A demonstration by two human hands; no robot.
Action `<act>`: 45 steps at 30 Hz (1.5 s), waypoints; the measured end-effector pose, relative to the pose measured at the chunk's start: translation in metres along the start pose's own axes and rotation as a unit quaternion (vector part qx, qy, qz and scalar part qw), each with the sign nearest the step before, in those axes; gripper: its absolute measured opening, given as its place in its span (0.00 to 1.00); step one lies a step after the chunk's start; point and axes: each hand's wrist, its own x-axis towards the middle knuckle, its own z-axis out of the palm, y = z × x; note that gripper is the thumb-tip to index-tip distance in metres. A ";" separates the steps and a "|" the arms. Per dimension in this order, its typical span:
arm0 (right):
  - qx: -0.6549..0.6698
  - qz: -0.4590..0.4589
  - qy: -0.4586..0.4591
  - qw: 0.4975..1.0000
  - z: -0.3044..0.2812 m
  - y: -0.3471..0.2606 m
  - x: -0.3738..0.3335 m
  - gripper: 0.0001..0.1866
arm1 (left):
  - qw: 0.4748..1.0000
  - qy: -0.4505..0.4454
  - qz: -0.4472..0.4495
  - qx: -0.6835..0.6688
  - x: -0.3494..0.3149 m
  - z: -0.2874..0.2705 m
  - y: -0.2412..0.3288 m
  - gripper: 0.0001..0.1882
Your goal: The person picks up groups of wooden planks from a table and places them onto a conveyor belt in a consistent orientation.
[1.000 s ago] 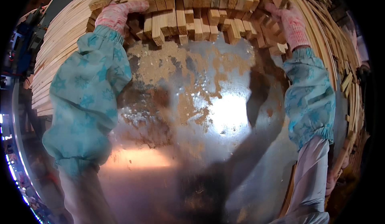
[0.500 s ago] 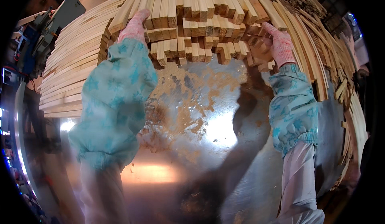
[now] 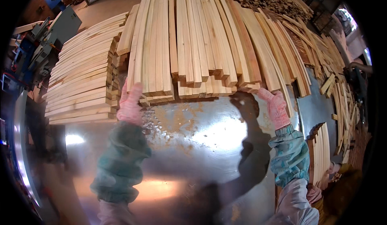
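Wooden strips (image 3: 193, 43), stacked toward the surface's (image 3: 181, 156) far edge, are apparently being aligned at near ends by the left hand (image 3: 131, 104), fingers nearly straight, and right hand (image 3: 277, 109), fingers loosely bent, any hold unclear, even pressure seemingly called for.

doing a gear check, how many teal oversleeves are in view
2: the left oversleeve is just below the left hand, the right oversleeve just below the right hand. The co-worker at lower right is partly unseen, so others may be hidden.
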 end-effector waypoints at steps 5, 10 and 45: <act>0.288 0.085 -0.096 0.949 -0.006 -0.013 0.012 0.28 | 0.986 -0.132 -0.072 -0.070 0.051 -0.028 0.020 0.35; -0.373 -0.081 -0.055 0.923 0.021 -0.025 0.032 0.33 | 0.960 -0.207 -0.136 -0.131 0.080 -0.007 0.017 0.32; -0.411 0.189 -0.194 0.871 -0.134 0.044 -0.619 0.51 | 0.856 -0.302 -0.042 0.417 -0.460 -0.367 -0.063 0.33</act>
